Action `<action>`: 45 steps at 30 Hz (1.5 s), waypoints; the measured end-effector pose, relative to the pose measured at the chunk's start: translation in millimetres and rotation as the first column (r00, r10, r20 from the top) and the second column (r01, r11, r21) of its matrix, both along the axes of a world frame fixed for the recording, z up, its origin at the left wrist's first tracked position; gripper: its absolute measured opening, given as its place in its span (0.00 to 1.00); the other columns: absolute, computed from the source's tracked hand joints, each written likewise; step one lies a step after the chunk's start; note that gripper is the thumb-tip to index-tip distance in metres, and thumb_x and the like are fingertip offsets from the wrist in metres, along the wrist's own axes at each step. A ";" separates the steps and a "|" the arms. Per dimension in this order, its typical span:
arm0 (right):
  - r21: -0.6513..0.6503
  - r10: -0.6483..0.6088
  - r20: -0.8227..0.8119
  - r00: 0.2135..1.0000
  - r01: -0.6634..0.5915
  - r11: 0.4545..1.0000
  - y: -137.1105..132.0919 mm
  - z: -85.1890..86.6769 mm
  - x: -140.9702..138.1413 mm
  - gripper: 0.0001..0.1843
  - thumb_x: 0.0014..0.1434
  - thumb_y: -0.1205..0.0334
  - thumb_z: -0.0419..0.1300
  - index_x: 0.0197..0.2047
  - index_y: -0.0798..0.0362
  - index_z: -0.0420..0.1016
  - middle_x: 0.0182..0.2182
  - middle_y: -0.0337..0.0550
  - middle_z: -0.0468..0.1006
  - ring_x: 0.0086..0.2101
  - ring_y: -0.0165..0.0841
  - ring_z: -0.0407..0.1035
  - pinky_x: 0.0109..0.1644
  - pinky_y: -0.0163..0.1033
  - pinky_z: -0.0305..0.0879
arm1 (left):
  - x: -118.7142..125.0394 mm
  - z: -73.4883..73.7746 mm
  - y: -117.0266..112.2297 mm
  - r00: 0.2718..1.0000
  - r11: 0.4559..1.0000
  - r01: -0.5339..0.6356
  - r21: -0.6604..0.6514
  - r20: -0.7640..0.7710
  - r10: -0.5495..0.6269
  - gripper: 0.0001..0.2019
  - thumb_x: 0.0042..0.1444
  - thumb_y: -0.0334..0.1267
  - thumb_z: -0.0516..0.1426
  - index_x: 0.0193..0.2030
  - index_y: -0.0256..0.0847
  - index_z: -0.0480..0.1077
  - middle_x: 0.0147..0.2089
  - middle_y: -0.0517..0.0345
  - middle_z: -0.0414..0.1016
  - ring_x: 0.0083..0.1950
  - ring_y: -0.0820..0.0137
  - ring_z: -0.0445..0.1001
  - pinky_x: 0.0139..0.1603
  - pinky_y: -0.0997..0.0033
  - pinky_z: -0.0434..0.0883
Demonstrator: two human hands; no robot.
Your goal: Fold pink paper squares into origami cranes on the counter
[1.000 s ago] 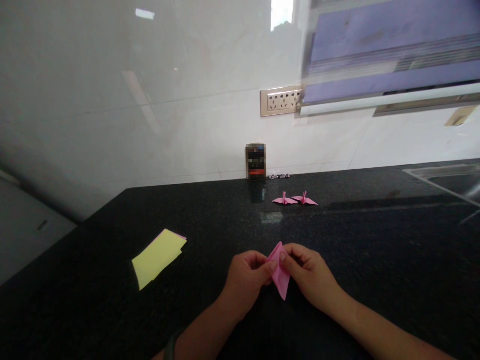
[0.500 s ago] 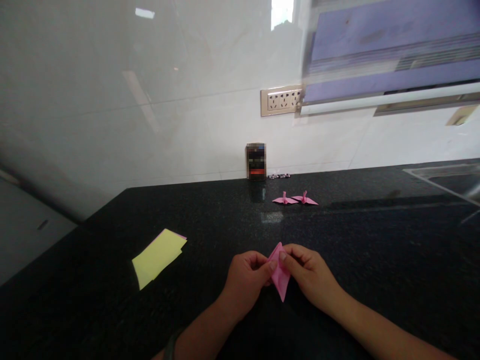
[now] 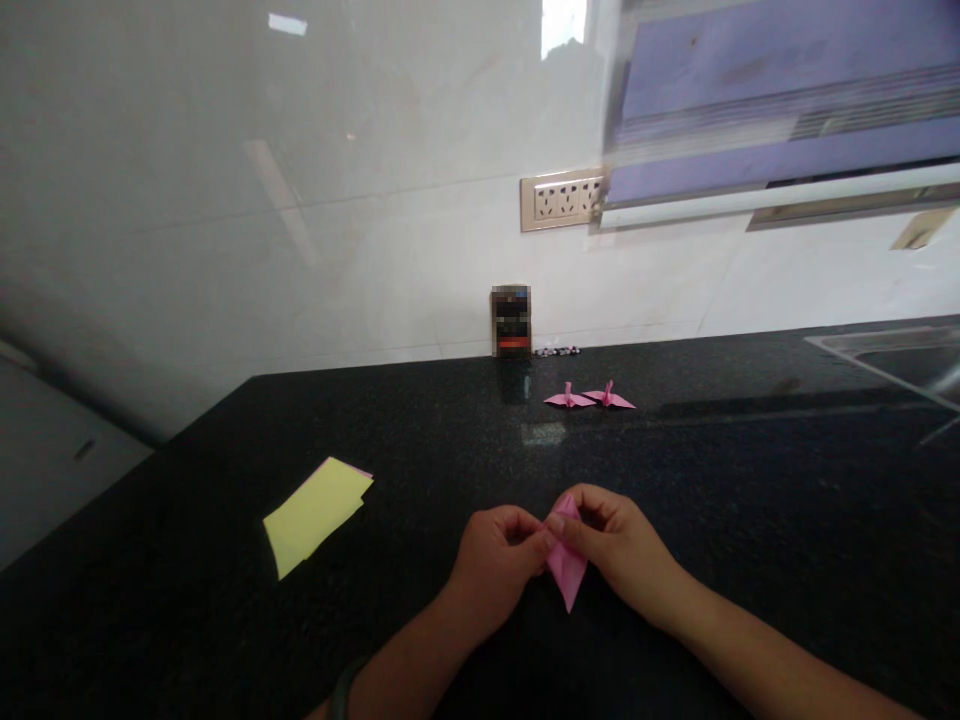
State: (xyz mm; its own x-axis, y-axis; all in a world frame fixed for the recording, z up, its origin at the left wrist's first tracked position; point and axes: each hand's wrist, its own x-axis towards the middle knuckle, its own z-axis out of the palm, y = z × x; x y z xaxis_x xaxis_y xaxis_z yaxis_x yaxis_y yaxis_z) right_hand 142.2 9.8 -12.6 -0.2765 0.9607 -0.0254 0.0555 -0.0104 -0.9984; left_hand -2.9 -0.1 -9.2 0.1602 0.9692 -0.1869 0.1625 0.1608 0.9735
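Note:
A folded pink paper piece with a point hanging down is pinched between both hands just above the black counter. My left hand grips its left upper edge with curled fingers. My right hand pinches the top of it with thumb and forefinger, fingertips nearly touching the left hand's.
A stack of yellow paper sheets lies to the left. Two finished pink paper cranes sit farther back, near a small dark box against the white wall. A socket strip is on the wall. A sink edge shows at right.
The upper tip of the pink piece has been pressed down between the fingers, so less paper shows above the hands. Both hands have shifted slightly lower.

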 end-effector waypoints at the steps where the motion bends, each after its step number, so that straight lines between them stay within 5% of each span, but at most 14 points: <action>1: -0.013 0.002 -0.026 1.000 -0.003 1.000 0.4 -0.7 0.8 0.08 0.51 0.60 0.56 0.25 0.55 0.66 0.20 0.36 0.67 0.22 0.26 0.61 0.25 0.31 0.58 | 0.2 0.5 0.1 0.999 1.000 0.011 -0.020 0.035 -0.010 0.11 0.44 0.42 0.57 0.24 0.35 0.69 0.21 0.57 0.70 0.23 0.74 0.67 0.24 0.76 0.63; 6: -0.023 -0.052 -0.093 0.994 0.050 0.999 3.2 0.0 3.9 0.09 0.51 0.59 0.56 0.24 0.55 0.65 0.20 0.34 0.65 0.22 0.25 0.59 0.25 0.31 0.57 | 1.9 4.6 0.7 0.976 0.990 0.032 -0.140 0.217 0.000 0.12 0.50 0.42 0.52 0.30 0.33 0.70 0.27 0.53 0.72 0.29 0.71 0.71 0.33 0.70 0.67; 16: 0.045 -0.001 -0.056 0.998 0.004 0.999 0.0 1.9 1.7 0.11 0.54 0.57 0.52 0.27 0.55 0.67 0.23 0.37 0.67 0.24 0.26 0.61 0.27 0.31 0.59 | 2.1 3.9 -0.6 0.980 0.996 0.029 -0.089 0.198 -0.011 0.12 0.45 0.42 0.57 0.31 0.33 0.72 0.28 0.53 0.73 0.28 0.72 0.70 0.29 0.75 0.67; 20: 0.153 -0.177 -0.023 0.984 0.178 0.972 1.0 1.6 2.3 0.08 0.52 0.58 0.55 0.34 0.52 0.65 0.27 0.39 0.67 0.29 0.30 0.64 0.31 0.34 0.62 | 1.5 1.9 1.6 0.986 0.997 -0.022 -0.071 0.162 0.034 0.12 0.46 0.42 0.56 0.32 0.34 0.72 0.29 0.53 0.74 0.30 0.72 0.70 0.31 0.73 0.67; 23: 0.295 -0.257 0.106 0.961 0.216 0.931 1.5 2.5 4.4 0.04 0.51 0.60 0.56 0.29 0.51 0.67 0.32 0.42 0.66 0.33 0.32 0.64 0.34 0.36 0.63 | 0.7 0.7 3.1 0.988 0.997 -0.059 -0.051 0.140 0.066 0.12 0.47 0.41 0.56 0.34 0.35 0.72 0.31 0.53 0.74 0.31 0.70 0.71 0.33 0.72 0.68; 28: 0.331 -0.143 0.248 0.958 0.055 0.942 0.4 2.6 3.7 0.06 0.50 0.66 0.55 0.26 0.51 0.72 0.36 0.43 0.67 0.38 0.34 0.63 0.40 0.38 0.61 | 0.2 0.4 3.6 0.993 0.999 -0.039 -0.017 0.107 0.040 0.13 0.48 0.40 0.54 0.37 0.35 0.72 0.34 0.51 0.74 0.35 0.68 0.71 0.36 0.70 0.68; 35: 0.240 -0.060 0.180 0.982 0.016 0.971 1.1 3.5 -0.7 0.09 0.49 0.71 0.53 0.21 0.54 0.69 0.30 0.41 0.66 0.34 0.32 0.63 0.41 0.37 0.59 | 0.6 0.5 1.9 0.998 0.999 0.015 0.041 0.060 -0.018 0.12 0.49 0.33 0.52 0.40 0.37 0.72 0.36 0.53 0.74 0.36 0.68 0.71 0.36 0.70 0.69; 45: 0.118 0.031 0.102 0.994 -0.043 0.992 -0.4 7.1 1.3 0.11 0.51 0.67 0.52 0.19 0.54 0.67 0.28 0.39 0.64 0.33 0.32 0.61 0.41 0.37 0.57 | -2.2 -6.5 2.5 0.994 0.986 0.047 0.161 -0.108 -0.030 0.13 0.49 0.33 0.52 0.42 0.40 0.71 0.35 0.54 0.74 0.33 0.68 0.71 0.34 0.70 0.68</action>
